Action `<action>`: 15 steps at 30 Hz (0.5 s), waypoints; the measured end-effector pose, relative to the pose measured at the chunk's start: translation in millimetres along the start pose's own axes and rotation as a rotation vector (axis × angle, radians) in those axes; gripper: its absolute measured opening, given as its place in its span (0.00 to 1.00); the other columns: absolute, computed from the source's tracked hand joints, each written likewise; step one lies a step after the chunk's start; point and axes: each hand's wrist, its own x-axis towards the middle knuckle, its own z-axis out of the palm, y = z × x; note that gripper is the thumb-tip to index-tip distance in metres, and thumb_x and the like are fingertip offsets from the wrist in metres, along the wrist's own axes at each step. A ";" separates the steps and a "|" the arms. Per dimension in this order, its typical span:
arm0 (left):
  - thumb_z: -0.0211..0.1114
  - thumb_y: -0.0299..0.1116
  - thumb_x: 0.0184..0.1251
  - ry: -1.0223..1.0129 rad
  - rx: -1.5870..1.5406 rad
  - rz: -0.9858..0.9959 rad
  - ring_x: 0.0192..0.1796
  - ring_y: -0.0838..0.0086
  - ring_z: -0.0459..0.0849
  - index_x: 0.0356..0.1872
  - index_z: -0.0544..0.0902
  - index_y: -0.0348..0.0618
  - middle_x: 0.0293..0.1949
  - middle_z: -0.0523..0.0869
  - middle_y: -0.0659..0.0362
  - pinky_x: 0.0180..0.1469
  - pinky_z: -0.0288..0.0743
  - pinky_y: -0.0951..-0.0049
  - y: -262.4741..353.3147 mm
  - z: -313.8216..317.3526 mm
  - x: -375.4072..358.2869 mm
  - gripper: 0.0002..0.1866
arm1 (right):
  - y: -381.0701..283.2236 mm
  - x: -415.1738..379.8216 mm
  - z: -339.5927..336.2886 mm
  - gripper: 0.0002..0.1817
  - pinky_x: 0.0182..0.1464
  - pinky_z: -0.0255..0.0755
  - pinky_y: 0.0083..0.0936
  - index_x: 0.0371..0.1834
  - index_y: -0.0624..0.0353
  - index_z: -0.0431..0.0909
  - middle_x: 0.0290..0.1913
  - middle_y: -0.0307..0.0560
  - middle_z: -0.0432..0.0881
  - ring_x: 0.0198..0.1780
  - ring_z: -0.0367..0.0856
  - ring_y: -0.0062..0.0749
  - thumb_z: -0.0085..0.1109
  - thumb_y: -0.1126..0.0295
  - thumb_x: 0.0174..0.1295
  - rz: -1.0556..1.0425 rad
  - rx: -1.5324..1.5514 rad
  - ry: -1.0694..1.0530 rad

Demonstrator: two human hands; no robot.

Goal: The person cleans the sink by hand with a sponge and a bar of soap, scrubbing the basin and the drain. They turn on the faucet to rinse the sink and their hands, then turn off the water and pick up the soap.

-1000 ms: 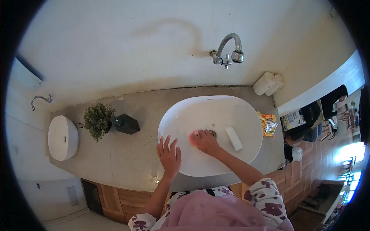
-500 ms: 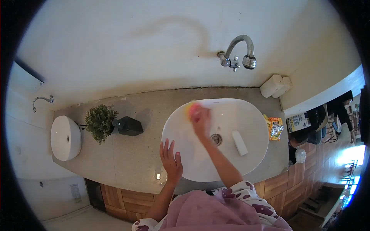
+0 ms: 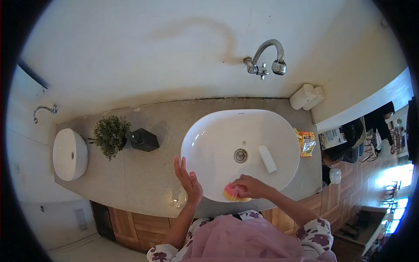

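Note:
My right hand (image 3: 249, 187) grips a pink and yellow sponge (image 3: 231, 193) and presses it on the near inner wall of the white oval basin (image 3: 209, 131). My left hand (image 3: 187, 180) rests flat, fingers apart, on the basin's left near rim and the grey counter (image 3: 144, 174). A white bar (image 3: 266, 158) lies inside the basin to the right of the drain (image 3: 240, 155). The chrome tap (image 3: 267, 57) juts from the wall above the basin.
A small potted plant (image 3: 111, 135) and a dark soap dispenser (image 3: 142, 139) stand left of the basin. A second white basin (image 3: 69, 154) sits far left. A yellow packet (image 3: 306, 142) lies right of the basin, a white wall dispenser (image 3: 305, 96) behind it.
My right hand has swept the sponge from the drain to the basin's far rim and now back to the near wall. My left hand has stayed at the left rim.

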 end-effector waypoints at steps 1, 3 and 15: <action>0.37 0.51 0.79 0.001 0.001 -0.003 0.76 0.50 0.47 0.70 0.60 0.34 0.73 0.51 0.42 0.73 0.44 0.51 -0.5 0.0 -0.2 0.32 | 2.9 15.9 10.3 0.27 0.50 0.72 0.40 0.59 0.46 0.75 0.40 0.53 0.75 0.44 0.75 0.48 0.63 0.58 0.53 -0.060 -0.106 0.063; 0.37 0.50 0.79 -0.005 0.015 -0.016 0.76 0.51 0.47 0.70 0.60 0.34 0.74 0.51 0.43 0.73 0.44 0.51 -1.0 -0.9 -0.7 0.31 | 17.7 66.2 37.4 0.26 0.51 0.72 0.42 0.60 0.48 0.73 0.42 0.53 0.74 0.46 0.73 0.51 0.61 0.61 0.55 -0.178 -0.273 0.281; 0.38 0.54 0.78 0.048 -0.120 -0.157 0.75 0.52 0.53 0.71 0.57 0.35 0.72 0.54 0.43 0.73 0.46 0.54 -7.4 4.5 -5.3 0.34 | -23.5 192.8 8.7 0.23 0.53 0.71 0.45 0.58 0.54 0.72 0.43 0.55 0.74 0.48 0.74 0.53 0.58 0.66 0.57 -0.008 -0.028 1.095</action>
